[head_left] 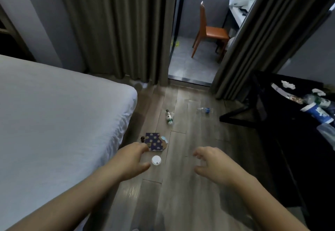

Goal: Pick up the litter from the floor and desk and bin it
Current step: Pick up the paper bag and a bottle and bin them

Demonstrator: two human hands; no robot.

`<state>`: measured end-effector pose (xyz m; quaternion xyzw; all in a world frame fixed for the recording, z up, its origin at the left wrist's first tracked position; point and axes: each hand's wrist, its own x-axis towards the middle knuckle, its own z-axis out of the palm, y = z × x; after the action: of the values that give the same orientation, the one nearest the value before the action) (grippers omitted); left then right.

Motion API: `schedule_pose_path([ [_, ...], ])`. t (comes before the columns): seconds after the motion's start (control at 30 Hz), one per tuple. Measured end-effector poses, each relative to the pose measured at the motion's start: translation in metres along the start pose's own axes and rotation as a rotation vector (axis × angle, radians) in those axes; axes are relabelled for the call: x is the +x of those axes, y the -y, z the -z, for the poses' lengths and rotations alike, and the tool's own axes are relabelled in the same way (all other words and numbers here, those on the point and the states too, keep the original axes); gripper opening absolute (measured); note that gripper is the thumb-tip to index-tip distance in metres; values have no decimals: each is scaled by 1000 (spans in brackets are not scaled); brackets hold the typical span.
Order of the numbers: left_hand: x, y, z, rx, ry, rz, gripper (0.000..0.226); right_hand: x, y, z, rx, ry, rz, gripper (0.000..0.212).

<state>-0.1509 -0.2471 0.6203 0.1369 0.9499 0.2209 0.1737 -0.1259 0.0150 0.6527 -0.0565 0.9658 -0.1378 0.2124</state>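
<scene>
Litter lies on the wooden floor: a white cup lid point(156, 160), a flattened blue dotted carton point(155, 141), a small green-labelled bottle point(169, 117) and a clear crushed bottle point(205, 110). My left hand point(133, 160) hovers just left of the lid, fingers loosely spread, holding nothing. My right hand point(212, 165) hangs to the right over bare floor, fingers relaxed and empty. On the black desk point(282, 103) at the right lie crumpled tissues point(288, 84), a blue paper cup point(316, 112) and plastic wrappers.
A white bed point(54, 121) fills the left side. Grey curtains point(117, 27) hang behind it. An orange chair point(208, 31) stands on the balcony past the open door. The desk's black legs point(241, 116) reach onto the floor at right.
</scene>
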Motion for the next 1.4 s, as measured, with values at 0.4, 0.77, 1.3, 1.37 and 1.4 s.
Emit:
schedule_pose_path([
  [0.4, 192, 49, 5, -28, 79, 110, 48, 205, -52, 25, 29, 60, -22, 49],
  [0.77, 363, 90, -48, -27, 125, 337, 63, 400, -134, 14, 55, 173, 12, 55],
  [1.3, 532, 323, -327, -18, 190, 469, 60, 632, -215, -292, 78, 253, -90, 55],
  [1.37, 549, 358, -373, -17, 193, 465, 60, 666, -224, -344, 57, 244, -81, 54],
  [1.4, 559, 375, -394, -9, 187, 455, 59, 685, -228, -369, 45, 242, -66, 51],
])
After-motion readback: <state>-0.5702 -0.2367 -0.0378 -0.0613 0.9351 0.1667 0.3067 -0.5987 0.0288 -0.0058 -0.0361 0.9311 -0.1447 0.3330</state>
